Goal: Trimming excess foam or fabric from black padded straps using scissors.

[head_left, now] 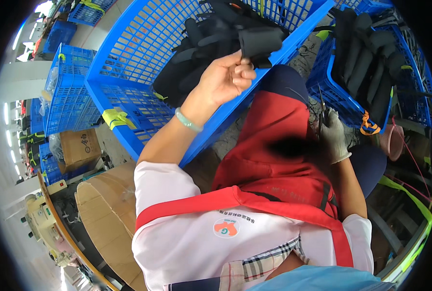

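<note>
My left hand (228, 77), bare with a pale green bangle at the wrist, pinches the edge of a black fabric piece (262, 42). The piece looks like a short tube and hangs over the near rim of a large blue plastic basket (110, 89). More black padded pieces (182, 72) lie heaped inside that basket. Over my right thigh, my right hand (334, 138) wears a whitish glove and closes around a pair of scissors (321, 99), blades pointing away from me. The glove and a dark blur partly hide the handles.
At the right, another blue basket (322, 80) holds long black padded pieces (366, 63); an orange tie (369, 123) hangs on its corner. A pink basket (392, 142) stands nearby. To the left are stacked blue crates (73, 87), cardboard boxes (80, 148) and a sewing machine (44, 223).
</note>
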The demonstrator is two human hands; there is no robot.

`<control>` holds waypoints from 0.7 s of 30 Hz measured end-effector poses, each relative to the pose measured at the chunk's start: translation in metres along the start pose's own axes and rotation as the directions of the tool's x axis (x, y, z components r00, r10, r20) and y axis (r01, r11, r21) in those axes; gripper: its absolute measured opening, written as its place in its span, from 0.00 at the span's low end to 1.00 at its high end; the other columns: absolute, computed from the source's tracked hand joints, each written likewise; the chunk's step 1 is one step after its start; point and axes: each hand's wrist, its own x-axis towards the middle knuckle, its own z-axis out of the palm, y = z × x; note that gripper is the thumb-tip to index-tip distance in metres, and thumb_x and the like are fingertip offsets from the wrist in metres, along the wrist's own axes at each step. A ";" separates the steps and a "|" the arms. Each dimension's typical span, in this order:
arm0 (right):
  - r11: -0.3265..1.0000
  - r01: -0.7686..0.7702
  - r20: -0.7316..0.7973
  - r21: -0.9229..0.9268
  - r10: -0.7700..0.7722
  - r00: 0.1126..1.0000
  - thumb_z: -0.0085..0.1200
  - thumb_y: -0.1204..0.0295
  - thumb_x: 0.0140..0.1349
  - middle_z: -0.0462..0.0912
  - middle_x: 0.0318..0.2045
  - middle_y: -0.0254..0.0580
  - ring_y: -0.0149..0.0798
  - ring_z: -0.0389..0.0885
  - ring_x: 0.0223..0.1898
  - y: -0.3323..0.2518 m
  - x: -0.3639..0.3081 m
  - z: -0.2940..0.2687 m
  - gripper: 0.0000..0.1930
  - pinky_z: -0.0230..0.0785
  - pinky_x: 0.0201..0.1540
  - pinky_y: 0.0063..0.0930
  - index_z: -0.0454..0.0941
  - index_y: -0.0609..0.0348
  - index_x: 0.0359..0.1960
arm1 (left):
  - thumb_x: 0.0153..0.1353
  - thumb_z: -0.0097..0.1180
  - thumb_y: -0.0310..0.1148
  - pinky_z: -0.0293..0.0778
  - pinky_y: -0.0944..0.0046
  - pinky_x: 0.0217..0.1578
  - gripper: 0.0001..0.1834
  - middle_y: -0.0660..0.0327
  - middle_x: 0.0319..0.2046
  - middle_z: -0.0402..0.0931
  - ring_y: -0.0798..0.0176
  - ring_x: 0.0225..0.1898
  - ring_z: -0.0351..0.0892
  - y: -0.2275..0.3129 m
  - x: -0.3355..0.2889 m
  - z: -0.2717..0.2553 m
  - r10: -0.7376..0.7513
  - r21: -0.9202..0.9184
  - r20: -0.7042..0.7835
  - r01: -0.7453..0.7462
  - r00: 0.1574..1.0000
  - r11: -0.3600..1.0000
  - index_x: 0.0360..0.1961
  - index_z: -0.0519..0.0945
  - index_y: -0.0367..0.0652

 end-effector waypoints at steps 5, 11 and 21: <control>0.946 -0.116 0.100 0.302 0.090 0.991 0.60 0.63 0.56 0.79 0.32 0.45 0.41 0.81 0.36 -0.018 -0.009 -0.036 0.17 0.71 0.39 0.30 0.74 0.62 0.40 | 0.69 0.47 0.38 0.67 0.70 0.17 0.14 0.59 0.24 0.75 0.66 0.22 0.72 -0.072 -0.024 0.040 0.090 0.657 0.146 -0.165 0.985 0.736 0.37 0.76 0.36; 0.668 -0.215 0.390 0.712 -0.123 0.912 0.59 0.66 0.61 0.76 0.31 0.35 0.26 0.77 0.27 -0.110 -0.053 -0.081 0.16 0.69 0.27 0.19 0.71 0.62 0.45 | 0.64 0.57 0.32 0.73 0.70 0.40 0.12 0.63 0.33 0.79 0.70 0.36 0.77 -0.151 -0.011 0.005 0.140 0.922 0.125 -0.167 0.982 0.350 0.45 0.79 0.36; 0.119 -0.413 0.423 0.903 -0.078 0.903 0.58 0.66 0.62 0.79 0.32 0.36 0.28 0.79 0.32 -0.084 -0.065 -0.089 0.13 0.71 0.27 0.20 0.71 0.60 0.41 | 0.55 0.63 0.22 0.72 0.64 0.50 0.15 0.61 0.42 0.80 0.65 0.45 0.78 -0.170 0.030 0.004 0.219 0.617 0.154 -0.267 0.963 0.740 0.45 0.77 0.38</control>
